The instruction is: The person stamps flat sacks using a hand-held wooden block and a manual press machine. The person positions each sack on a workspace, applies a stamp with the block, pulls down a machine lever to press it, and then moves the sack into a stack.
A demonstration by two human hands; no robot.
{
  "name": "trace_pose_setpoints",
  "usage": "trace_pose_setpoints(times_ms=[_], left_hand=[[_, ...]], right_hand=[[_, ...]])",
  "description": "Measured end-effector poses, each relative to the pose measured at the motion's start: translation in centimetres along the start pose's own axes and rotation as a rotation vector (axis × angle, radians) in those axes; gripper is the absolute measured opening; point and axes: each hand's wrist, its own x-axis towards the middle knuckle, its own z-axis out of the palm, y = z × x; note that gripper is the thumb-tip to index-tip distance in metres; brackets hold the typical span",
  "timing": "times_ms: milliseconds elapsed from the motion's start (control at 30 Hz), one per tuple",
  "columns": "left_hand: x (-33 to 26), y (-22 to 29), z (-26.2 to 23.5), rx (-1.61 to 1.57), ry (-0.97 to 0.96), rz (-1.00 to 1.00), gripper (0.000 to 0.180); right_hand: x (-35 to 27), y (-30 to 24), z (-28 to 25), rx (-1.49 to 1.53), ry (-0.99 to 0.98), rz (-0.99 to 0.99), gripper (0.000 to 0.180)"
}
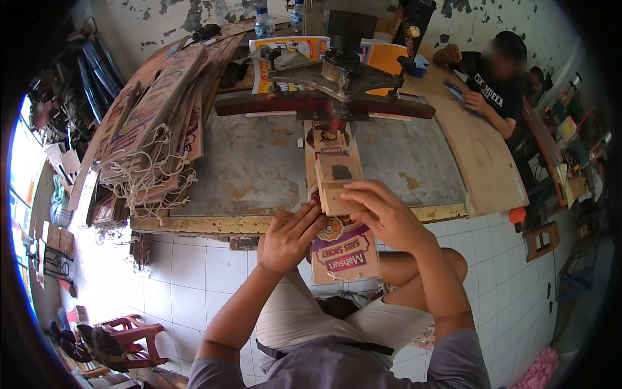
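Observation:
A long printed board (pixel 345 256) in cream, purple and orange juts over the table's near edge, above my lap. On it lies a small wooden block (pixel 335 198) with a dark square patch (pixel 341 172) at its far end. My left hand (pixel 293 236) rests beside the block's left side, fingers stretched and close together, fingertips at the board's edge. From the right, my right hand (pixel 383 211) reaches over with fingers apart, their tips on the block's near right part. Both thumbs are mostly hidden. The board's far end sits under a dark red press bar (pixel 259 104).
A metal press frame (pixel 334 78) stands over the grey tabletop (pixel 246 168). Stacked printed boards with white strings (pixel 155 172) fill the left side. At the far right, a person (pixel 495 87) holds a dark flat item. A red stool (pixel 139 340) stands lower left.

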Motion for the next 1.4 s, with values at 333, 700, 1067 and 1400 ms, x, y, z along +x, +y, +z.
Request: trace_pose_setpoints(times_ms=[333,700,1067,1400], left_hand=[[0.2,-0.2,0.1,0.011,0.012,0.001,0.038],[0.1,0.0,-0.2,-0.009,-0.020,-0.038,0.050],[-0.2,-0.2,-0.3,0.016,-0.025,-0.032,0.046],[-0.1,-0.2,-0.1,0.033,-0.021,-0.031,0.046]], right_hand=[[5.9,6.6,2.3,-0.150,0.068,-0.022,0.044],[5.8,7.1,2.6,-0.168,0.062,-0.067,0.046],[5.6,6.6,2.7,-0.131,0.148,-0.065,0.039],[5.8,6.9,2.8,-0.117,0.173,-0.030,0.037]])
